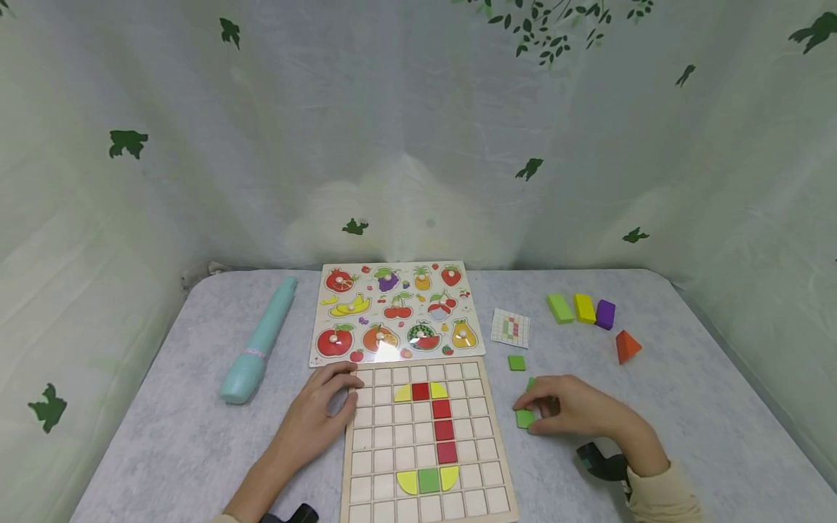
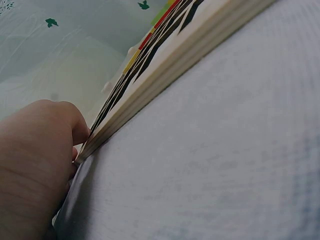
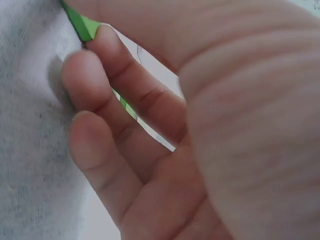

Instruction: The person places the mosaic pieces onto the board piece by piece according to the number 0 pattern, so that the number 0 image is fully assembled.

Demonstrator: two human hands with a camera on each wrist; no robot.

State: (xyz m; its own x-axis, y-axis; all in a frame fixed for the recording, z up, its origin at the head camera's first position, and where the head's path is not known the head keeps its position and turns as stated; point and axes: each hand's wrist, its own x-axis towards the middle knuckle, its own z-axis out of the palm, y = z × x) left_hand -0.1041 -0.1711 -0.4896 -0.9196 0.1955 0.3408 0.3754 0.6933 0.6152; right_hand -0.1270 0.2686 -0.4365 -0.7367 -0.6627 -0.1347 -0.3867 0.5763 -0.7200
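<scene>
Right hand (image 1: 575, 410) on desk (image 1: 686, 407), right of grid board (image 1: 428, 443), fingers curled, pinching green tile (image 1: 524, 418). Second green tile (image 1: 516, 362) lies loose just above, near small pattern card (image 1: 511, 327). Left hand (image 1: 320, 414) rests on board's upper left corner, fingers relaxed, gripping nothing. Board carries red column, yellow quarter pieces, one green square. Fruit puzzle (image 1: 392, 312) behind board.

My head view looks down over table (image 1: 163, 436); wrist views sit close, left sharing grid board (image 1: 425, 436) edge.
</scene>
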